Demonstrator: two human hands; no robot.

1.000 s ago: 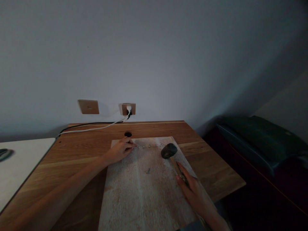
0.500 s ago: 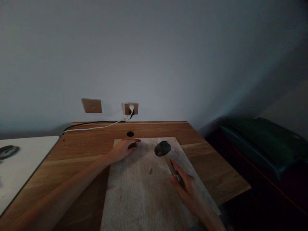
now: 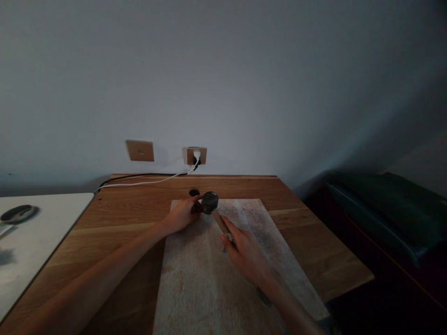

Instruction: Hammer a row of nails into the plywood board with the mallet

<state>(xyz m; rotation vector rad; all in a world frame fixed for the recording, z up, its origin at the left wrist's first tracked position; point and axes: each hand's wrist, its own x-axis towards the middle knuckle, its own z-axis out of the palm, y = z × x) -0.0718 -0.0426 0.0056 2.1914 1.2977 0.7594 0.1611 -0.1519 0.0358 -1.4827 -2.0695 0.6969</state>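
Note:
My right hand (image 3: 244, 251) is wrapped round the wooden handle of a hammer (image 3: 210, 203). The dark hammer head sits right beside the fingers of my left hand (image 3: 184, 214), at the far left part of a pale, worn wooden board (image 3: 195, 279). My left fingers are bent together over the board; what they pinch, if anything, is hidden behind the hammer head. Small nails (image 3: 242, 210) stick up in a row along the board's far edge. What looks like a loose nail (image 3: 223, 250) lies on the board, partly covered by my right hand.
The board lies on a brown wooden desk (image 3: 296, 223) with a round cable hole (image 3: 194, 192). White and black cables (image 3: 150, 182) run to a wall socket (image 3: 196, 156). At left is a white surface (image 3: 45, 242) with a dark round object (image 3: 19, 214). Dark green fabric (image 3: 391, 204) is at right.
My right hand has brought the hammer left and away from me, so its head is now beside my left fingers. My left hand has stayed at the board's far left. The view shifted slightly.

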